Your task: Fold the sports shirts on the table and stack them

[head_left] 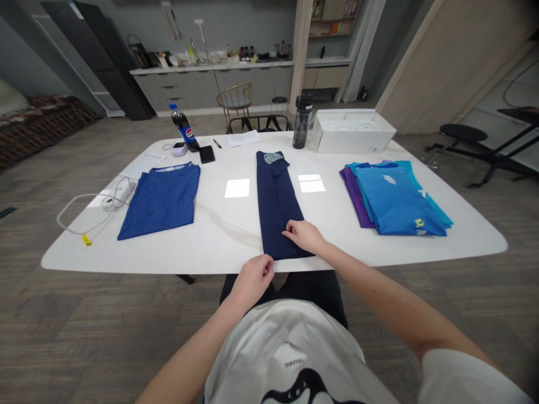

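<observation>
A dark navy shirt (275, 196) lies folded into a long narrow strip in front of me, its grey-patterned neck part at the far end. My left hand (254, 276) is closed in a pinch at the near left corner of the shirt, by the table's edge. Farther up on the cloth, my right hand (306, 235) has thumb and fingers drawn together on the shirt's right half. To the left is a folded blue shirt (162, 199). Over on the right, a bright blue shirt (398, 196) tops a stack with teal and purple (356, 202) garments.
On the white table (227, 255) stand a cola bottle (184, 128), a dark water bottle (302, 120) and a white box (353, 132). A black phone (206, 154), a pen (217, 143), paper (244, 138) and a white cable (69, 205) lie there too. Behind is a chair (236, 100).
</observation>
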Demonstrator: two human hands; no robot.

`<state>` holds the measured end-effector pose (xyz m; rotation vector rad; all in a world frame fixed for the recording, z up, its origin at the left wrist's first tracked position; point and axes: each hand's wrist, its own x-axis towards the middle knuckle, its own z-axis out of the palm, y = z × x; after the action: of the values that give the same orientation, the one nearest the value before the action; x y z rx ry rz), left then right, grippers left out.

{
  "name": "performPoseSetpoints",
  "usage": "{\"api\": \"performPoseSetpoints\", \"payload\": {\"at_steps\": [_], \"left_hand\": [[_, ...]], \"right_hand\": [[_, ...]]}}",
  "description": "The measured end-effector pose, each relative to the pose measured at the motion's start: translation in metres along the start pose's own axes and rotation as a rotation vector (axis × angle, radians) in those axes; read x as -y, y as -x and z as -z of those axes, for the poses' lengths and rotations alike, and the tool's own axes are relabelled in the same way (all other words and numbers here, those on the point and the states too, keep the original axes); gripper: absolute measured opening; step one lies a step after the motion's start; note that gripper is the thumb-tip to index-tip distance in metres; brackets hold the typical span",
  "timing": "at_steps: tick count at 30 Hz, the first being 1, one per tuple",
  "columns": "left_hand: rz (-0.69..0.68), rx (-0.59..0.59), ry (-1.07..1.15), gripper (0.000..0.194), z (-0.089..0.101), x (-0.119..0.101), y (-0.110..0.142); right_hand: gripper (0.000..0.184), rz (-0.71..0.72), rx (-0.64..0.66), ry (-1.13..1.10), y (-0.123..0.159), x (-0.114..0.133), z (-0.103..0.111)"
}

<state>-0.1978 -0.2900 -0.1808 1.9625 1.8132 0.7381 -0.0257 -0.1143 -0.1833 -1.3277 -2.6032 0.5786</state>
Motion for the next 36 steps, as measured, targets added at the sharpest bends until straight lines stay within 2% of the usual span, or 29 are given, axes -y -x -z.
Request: {"api": "performPoseSetpoints", "payload": {"at_steps": [3, 6, 9, 11, 13, 17, 21, 24, 27, 29, 31, 32, 34, 36], "left_hand": [[-0.142, 0.012, -0.041, 0.021, 0.01, 0.008, 0.0], [-0.309, 0.012, -0.16, 0.045, 0.022, 0.03, -0.009], [-0.48, 0.107, -0.247, 0.059, 0.027, 0.053, -0.021], [-0.547, 0.166, -0.255, 0.054, 0.026, 0.065, -0.029], [-0.578, 0.202, -0.243, 0.047, 0.022, 0.073, -0.038], [-0.598, 0.208, -0.189, 0.035, 0.012, 0.083, -0.056], [-0.556, 0.185, -0.088, 0.027, 0.015, 0.076, -0.064], [-0.493, 0.268, 0.001, 0.029, 0.027, 0.06, -0.056], [-0.361, 0.398, 0.139, 0.034, 0.037, 0.044, -0.048], [-0.208, 0.419, 0.271, 0.034, 0.041, 0.038, -0.052], [-0.056, 0.347, 0.409, 0.029, 0.046, 0.037, -0.069], [0.0, 0.282, 0.464, 0.026, 0.05, 0.037, -0.083], [0.048, 0.117, 0.536, 0.021, 0.063, 0.039, -0.121], [0.034, -0.054, 0.584, 0.02, 0.077, 0.043, -0.172]], "right_hand": [[0.017, 0.085, -0.043, -0.009, 0.015, -0.007, -0.003], [0.011, 0.263, -0.07, -0.029, 0.034, -0.022, 0.004], [0.03, 0.382, -0.056, 0.009, 0.053, -0.046, 0.017], [0.043, 0.416, -0.014, 0.038, 0.062, -0.062, 0.023], [0.048, 0.432, 0.014, 0.046, 0.067, -0.075, 0.026], [0.033, 0.427, 0.016, 0.034, 0.065, -0.082, 0.022], [0.024, 0.452, 0.104, 0.011, 0.059, -0.073, 0.028], [0.023, 0.449, 0.23, -0.058, 0.063, -0.061, 0.042], [0.023, 0.346, 0.371, -0.225, 0.069, -0.051, 0.055], [0.021, 0.217, 0.445, -0.369, 0.067, -0.047, 0.06], [0.02, 0.112, 0.457, -0.493, 0.053, -0.045, 0.067], [0.02, 0.081, 0.424, -0.542, 0.041, -0.045, 0.072], [0.022, 0.055, 0.288, -0.617, 0.006, -0.046, 0.085], [0.026, 0.051, 0.106, -0.683, -0.044, -0.048, 0.101]]}}
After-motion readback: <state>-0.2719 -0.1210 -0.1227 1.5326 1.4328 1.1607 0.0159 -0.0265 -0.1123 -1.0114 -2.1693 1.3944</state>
